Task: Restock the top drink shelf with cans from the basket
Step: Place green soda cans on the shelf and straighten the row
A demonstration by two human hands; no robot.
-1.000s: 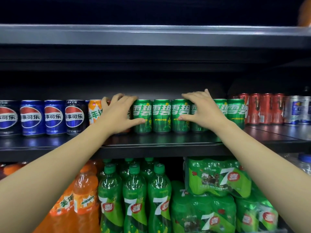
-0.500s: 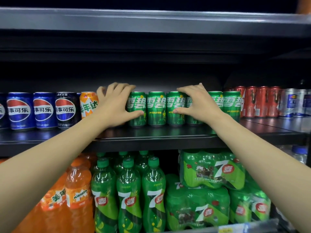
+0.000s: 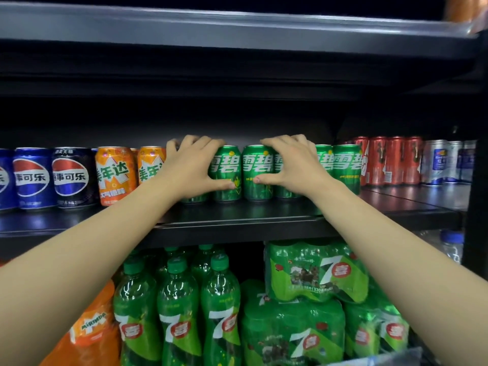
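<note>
Standing in a row on the dark shelf (image 3: 237,225), the glossy green cans (image 3: 257,173) are smooth metal cylinders with white lettering. Your left hand (image 3: 191,167) curls over one can, fingers across its top, thumb pressed on the front of the next. Your right hand (image 3: 293,165) mirrors it, fingers hooked over a can top, thumb on the middle can. Both forearms reach up, nearly straight. Orange cans (image 3: 116,175) and blue cans (image 3: 31,178) stand left, red cans (image 3: 390,161) right, with plastic green bottles (image 3: 179,313) below.
</note>
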